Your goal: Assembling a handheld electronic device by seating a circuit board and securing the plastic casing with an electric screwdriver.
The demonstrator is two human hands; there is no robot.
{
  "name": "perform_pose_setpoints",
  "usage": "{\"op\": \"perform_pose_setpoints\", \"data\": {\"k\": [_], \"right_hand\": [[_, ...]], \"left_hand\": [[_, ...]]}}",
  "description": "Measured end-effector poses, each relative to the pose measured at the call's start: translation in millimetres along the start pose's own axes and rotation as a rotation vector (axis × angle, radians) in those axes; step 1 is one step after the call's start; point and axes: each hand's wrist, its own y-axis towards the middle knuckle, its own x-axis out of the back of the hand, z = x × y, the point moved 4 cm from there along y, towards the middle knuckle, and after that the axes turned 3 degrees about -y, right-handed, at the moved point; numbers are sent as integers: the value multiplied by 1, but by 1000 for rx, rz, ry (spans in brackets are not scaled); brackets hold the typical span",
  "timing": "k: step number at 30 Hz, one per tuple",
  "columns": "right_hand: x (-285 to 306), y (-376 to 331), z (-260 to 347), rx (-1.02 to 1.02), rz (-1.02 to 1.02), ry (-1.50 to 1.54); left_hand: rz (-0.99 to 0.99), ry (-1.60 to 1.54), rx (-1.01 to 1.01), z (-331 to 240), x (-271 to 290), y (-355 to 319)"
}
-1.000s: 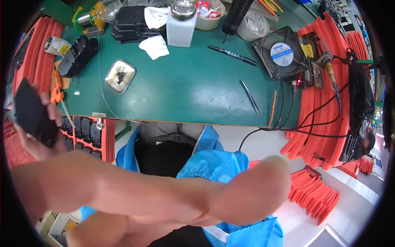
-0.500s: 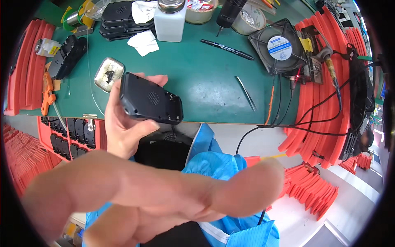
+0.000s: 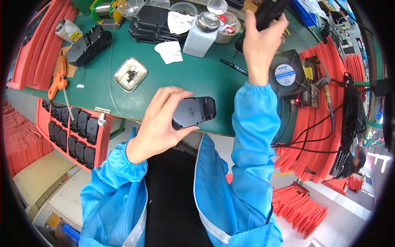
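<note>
My left hand (image 3: 156, 121) grips a black plastic housing (image 3: 190, 114) by its left end, over the front edge of the bench. The housing has a slotted speaker grille and a recess at its right end. At the far right, my right hand (image 3: 263, 41) is wrapped round a black electric screwdriver (image 3: 269, 12), whose bit points down to the left. Below that hand lies a black marker pen (image 3: 233, 66), partly hidden by my wrist. A small metal tray (image 3: 131, 74) with dark screws sits left of the housing.
A fan (image 3: 286, 74) and a soldering iron (image 3: 325, 82) stand at the right, with cables near red trays (image 3: 312, 136). A white dispenser bottle (image 3: 200, 35), stacked black housings (image 3: 150, 24) and tissues (image 3: 169, 51) are at the back. An orange-handled tool (image 3: 58, 78) lies left.
My right hand has gone from close in front of the camera to the far right and taken hold of the screwdriver. My left hand has turned and shifted the housing rightward in view.
</note>
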Motion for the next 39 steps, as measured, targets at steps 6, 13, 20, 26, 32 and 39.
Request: {"op": "perform_pose_setpoints", "data": {"k": [6, 13, 20, 26, 32, 39], "right_hand": [[57, -27, 54, -289, -36, 441], [90, -61, 63, -184, 200, 993], [75, -70, 63, -56, 319, 1102], [67, -73, 57, -101, 300, 1119], [66, -73, 58, -93, 336, 1127], [61, -73, 66, -88, 392, 1101]], "left_hand": [[4, 125, -69, 16, 0, 12], [14, 244, -115, 18, -5, 18], [41, 288, -112, 20, -1, 14], [44, 260, -95, 20, -1, 15], [37, 246, -89, 21, -1, 15], [31, 243, -95, 22, -1, 15]]}}
